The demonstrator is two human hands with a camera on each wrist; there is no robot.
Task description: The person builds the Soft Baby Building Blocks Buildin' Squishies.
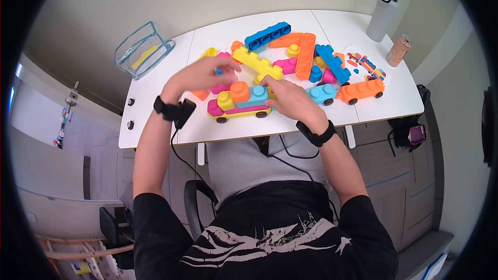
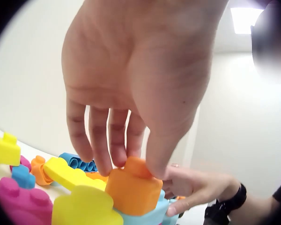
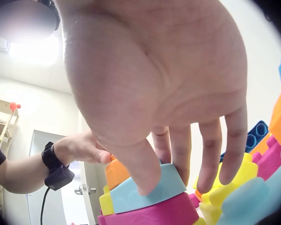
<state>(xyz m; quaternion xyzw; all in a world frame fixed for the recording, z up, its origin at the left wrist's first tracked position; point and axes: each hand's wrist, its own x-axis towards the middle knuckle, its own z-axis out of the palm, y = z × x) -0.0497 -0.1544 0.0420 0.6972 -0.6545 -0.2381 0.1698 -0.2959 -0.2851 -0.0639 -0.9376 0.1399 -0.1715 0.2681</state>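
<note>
My right hand (image 1: 291, 98) grips a light blue building block (image 3: 150, 187) with its thumb on the near face and fingers behind. That block lies on a magenta layer (image 3: 154, 213) of a toy vehicle with a yellow wheeled base (image 1: 241, 116). Beside it on the vehicle are an orange block (image 2: 133, 190) and a yellow block (image 2: 82, 206). My left hand (image 1: 207, 75), blurred in the head view, hovers by the orange block with its fingers apart. In the left wrist view its thumb and fingertips come right at the orange block's stud.
Behind the vehicle lie a long yellow block (image 1: 257, 64), a dark blue block (image 1: 267, 36) and an orange block piece (image 1: 306, 57). Light blue (image 1: 322, 93) and orange wheeled cars (image 1: 363, 91) stand at right. Further out are a can (image 1: 398, 51), a bottle (image 1: 383, 18) and a clear bag (image 1: 142, 52).
</note>
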